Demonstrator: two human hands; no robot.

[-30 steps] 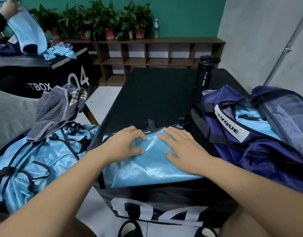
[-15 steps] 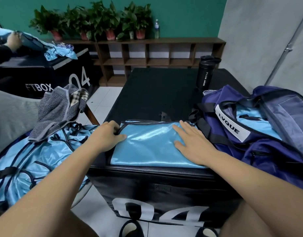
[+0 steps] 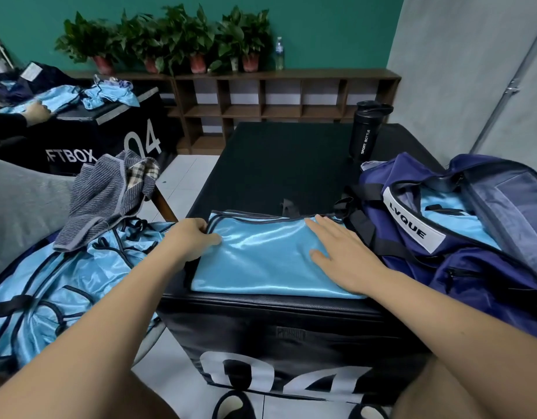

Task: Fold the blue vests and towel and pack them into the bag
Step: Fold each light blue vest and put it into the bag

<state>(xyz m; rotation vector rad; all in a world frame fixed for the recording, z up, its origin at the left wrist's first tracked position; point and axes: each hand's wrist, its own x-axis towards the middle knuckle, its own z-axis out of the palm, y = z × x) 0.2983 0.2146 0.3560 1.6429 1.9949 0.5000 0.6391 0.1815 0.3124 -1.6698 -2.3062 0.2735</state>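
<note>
At the near edge of the worktop [image 3: 276,164], my left hand [image 3: 190,238] pinches the left hem of the folded blue vest [image 3: 261,261] while my right hand [image 3: 340,255] lies flat on it. I would smooth the glossy fabric square before sliding it into the open navy bag [image 3: 473,267] at the right edge.

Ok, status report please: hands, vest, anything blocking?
Left hand grips edge of folded shiny blue vest; right hand flat on it. Open navy fabric bag alongside, path clear.
</note>
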